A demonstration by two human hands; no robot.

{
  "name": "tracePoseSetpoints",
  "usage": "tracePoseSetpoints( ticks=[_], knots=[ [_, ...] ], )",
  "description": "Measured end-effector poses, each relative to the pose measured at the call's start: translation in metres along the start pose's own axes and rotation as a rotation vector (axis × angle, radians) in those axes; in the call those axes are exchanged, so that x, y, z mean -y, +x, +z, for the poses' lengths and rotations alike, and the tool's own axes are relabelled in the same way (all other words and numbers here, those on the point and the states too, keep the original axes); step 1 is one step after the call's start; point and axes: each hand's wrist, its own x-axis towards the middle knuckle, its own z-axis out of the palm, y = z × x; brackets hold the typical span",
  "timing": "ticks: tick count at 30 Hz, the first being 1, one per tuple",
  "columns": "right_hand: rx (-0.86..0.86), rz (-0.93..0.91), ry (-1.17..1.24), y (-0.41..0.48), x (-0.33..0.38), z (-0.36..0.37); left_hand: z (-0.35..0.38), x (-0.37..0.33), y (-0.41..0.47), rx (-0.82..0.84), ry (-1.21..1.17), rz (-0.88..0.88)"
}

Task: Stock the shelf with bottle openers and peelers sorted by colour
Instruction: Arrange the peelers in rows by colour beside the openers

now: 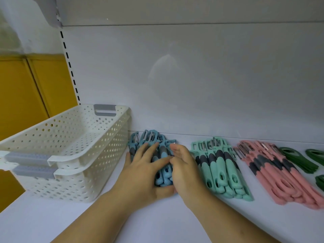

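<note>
Left hand (pixel 140 172) and right hand (pixel 185 169) are pressed on the blue peelers (pixel 164 178) at the shelf's (pixel 192 223) left, left fingers (pixel 150 150) spread flat, right fingers (pixel 178 149) held together. Teal peelers (pixel 222 171), pink peelers (pixel 273 172) and green bottle openers (pixel 294 156) are laid rightward; the stacked baskets (pixel 70 130) look empty; stocking is judged nearly complete

Shelf tally: we count two stacked baskets (pixel 112 137) at nine o'clock and four colour groups: blue pile (pixel 165 176), teal pile (pixel 220 172), pink pile (pixel 273 176), and green openers (pixel 294 158) at three o'clock.
</note>
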Motion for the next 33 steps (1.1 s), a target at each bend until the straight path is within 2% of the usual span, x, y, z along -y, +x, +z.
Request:
tracePoseSetpoints(
  ticks=[3, 7, 9, 12, 14, 21, 28, 33],
  knots=[
    [-0.035, -0.068, -0.034, -0.001, 0.006, -0.005, 0.001, 0.0, 0.001, 0.031, -0.005, 0.002],
    [-0.104, -0.321, -0.441, -0.008, 0.014, -0.017, -0.003, 0.008, 0.001, -0.004, -0.153, 0.017],
    [-0.07, -0.385, -0.65, -0.012, 0.018, -0.023, -0.003, 0.011, 0.001, -0.06, -0.185, 0.046],
    [0.055, -0.289, -0.915, -0.019, 0.022, -0.03, -0.004, 0.011, 0.0, -0.099, -0.209, 0.044],
    [0.097, -0.217, -1.008, -0.023, 0.023, -0.033, -0.006, 0.01, -0.001, -0.076, -0.212, 0.032],
    [0.185, -0.24, -1.115, -0.028, 0.019, -0.029, -0.005, 0.009, -0.003, 0.091, -0.086, 0.012],
    [0.205, -0.213, -1.164, -0.028, 0.021, -0.026, -0.004, 0.013, 0.0, 0.043, -0.162, 0.01],
    [0.195, -0.111, -1.238, -0.013, 0.023, -0.018, -0.004, 0.017, -0.001, 0.024, -0.183, 0.011]
  ],
)
